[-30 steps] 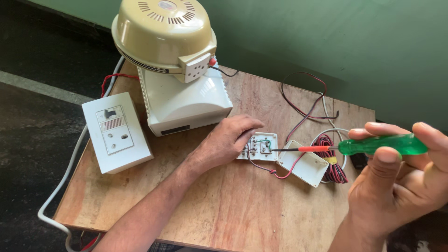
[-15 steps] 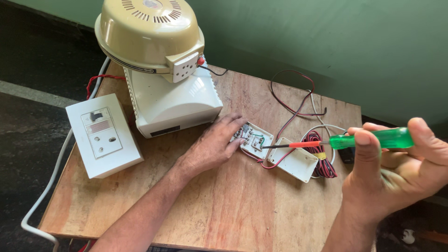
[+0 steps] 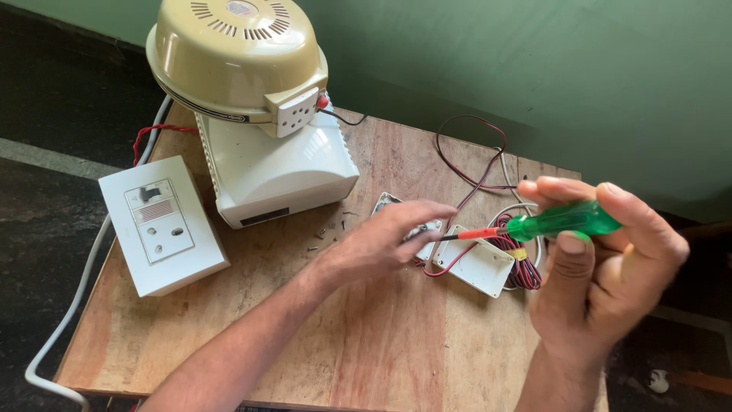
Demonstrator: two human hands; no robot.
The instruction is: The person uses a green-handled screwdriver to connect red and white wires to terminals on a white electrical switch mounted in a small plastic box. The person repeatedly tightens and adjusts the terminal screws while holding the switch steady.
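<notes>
Head view: the right hand (image 3: pixel 602 282) is gripping a green-handled screwdriver (image 3: pixel 560 220), while the left hand (image 3: pixel 381 243), fingers unclenched, is pressing a small switch plate (image 3: pixel 423 229) on the wooden worktop (image 3: pixel 366 358).

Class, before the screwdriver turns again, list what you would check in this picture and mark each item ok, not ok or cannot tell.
1. Right hand grips the green screwdriver firmly: ok.
2. Left hand steadies the small switch plate: ok.
3. Screwdriver tip seated in a screw: cannot tell, the left fingers hide it.
4. Left fingers out of the tip's path: not ok, they lie right at it.
5. Loose screws on the table kept from the edge: ok.
6. Power off: cannot tell.
</notes>
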